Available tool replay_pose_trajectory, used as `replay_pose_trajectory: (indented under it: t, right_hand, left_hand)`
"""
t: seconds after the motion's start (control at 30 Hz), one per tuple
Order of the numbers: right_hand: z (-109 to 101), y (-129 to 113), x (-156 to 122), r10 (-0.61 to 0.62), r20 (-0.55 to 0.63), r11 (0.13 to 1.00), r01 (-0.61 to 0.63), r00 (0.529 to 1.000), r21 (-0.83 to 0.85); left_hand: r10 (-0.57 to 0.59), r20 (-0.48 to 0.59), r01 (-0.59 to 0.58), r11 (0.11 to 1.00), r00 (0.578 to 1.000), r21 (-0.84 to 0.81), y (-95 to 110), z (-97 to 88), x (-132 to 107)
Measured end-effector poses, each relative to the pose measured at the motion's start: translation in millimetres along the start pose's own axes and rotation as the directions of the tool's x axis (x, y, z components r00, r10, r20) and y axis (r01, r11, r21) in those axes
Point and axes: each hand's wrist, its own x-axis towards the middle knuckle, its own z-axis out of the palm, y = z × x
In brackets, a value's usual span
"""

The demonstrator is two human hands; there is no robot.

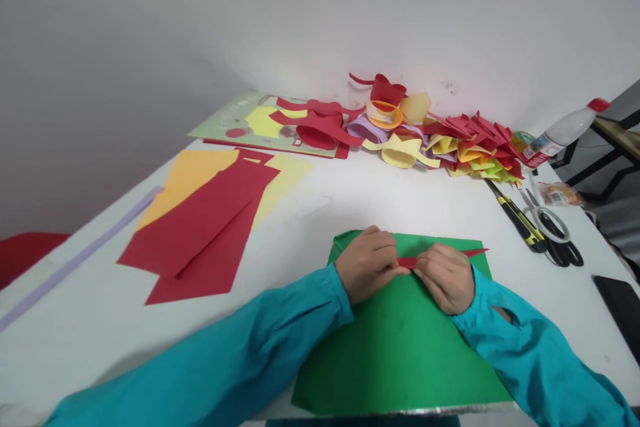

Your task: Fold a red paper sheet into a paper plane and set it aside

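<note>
Both hands pinch one narrow strip of red paper (407,262) above a green sheet (400,353) at the table's front edge. My left hand (369,263) is closed on the strip's left part, with fingers bent and thumb pointing right. Close beside it, my right hand (445,277) is closed on the strip further right. A short red length shows between the hands, and a pointed red end sticks out past my right hand. The rest of the strip is hidden by my fingers.
Red paper sheets (215,233) lie at left near a lilac strip (80,260). At the back are curled paper pieces (400,150) and a heap of folded paper (475,147). A utility knife (520,220), scissors (563,250), tape roll (553,223) and leaning bottle (567,130) are at right.
</note>
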Motion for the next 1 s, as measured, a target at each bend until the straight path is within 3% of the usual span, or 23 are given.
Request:
replay_pose_trajectory:
  t: [0.17, 0.3, 0.4, 0.57, 0.73, 0.83, 1.0]
  right_hand:
    - [-1.5, -0.8, 1.1, 0.074, -0.045, 0.993, -0.069, 0.996, 0.097]
    - [-1.6, -0.9, 2.1, 0.135, -0.102, 0.982, -0.120, 0.986, 0.144]
    - [-0.5, -0.7, 2.3, 0.124, -0.110, 0.983, -0.107, 0.986, 0.150]
    - [1.5, -1.5, 1.4, 0.098, -0.059, 0.993, -0.094, 0.993, 0.076]
    - [2.9, -3.2, 1.0, 0.070, -0.019, 0.997, -0.070, 0.997, -0.020]
    - [2.4, -3.7, 1.5, 0.050, 0.003, 0.995, -0.049, 0.999, -0.082]
    - [0.0, -4.5, 3.5, 0.055, -0.064, 0.995, -0.059, 0.996, -0.075]
  left_hand:
    - [-0.118, 0.000, 0.116, 0.976, 0.993, -0.186, 0.1, -1.0, -1.6]
    - [-0.300, 0.057, 0.300, 0.882, 0.952, -0.363, 1.9, -0.9, -0.6]
    - [-0.352, 0.097, 0.359, 0.837, 0.931, -0.414, 2.9, -0.2, 1.3]
    - [-0.268, 0.070, 0.273, 0.879, 0.961, -0.391, 7.1, 3.8, 2.5]
    - [-0.159, 0.082, 0.172, 0.969, 0.984, -0.176, 12.6, 7.5, -0.5]
    - [-0.155, 0.100, 0.166, 0.979, 0.983, -0.120, 14.0, 6.8, -0.9]
    - [-0.195, 0.031, 0.197, 0.974, 0.980, -0.113, 12.6, 4.5, -0.3]
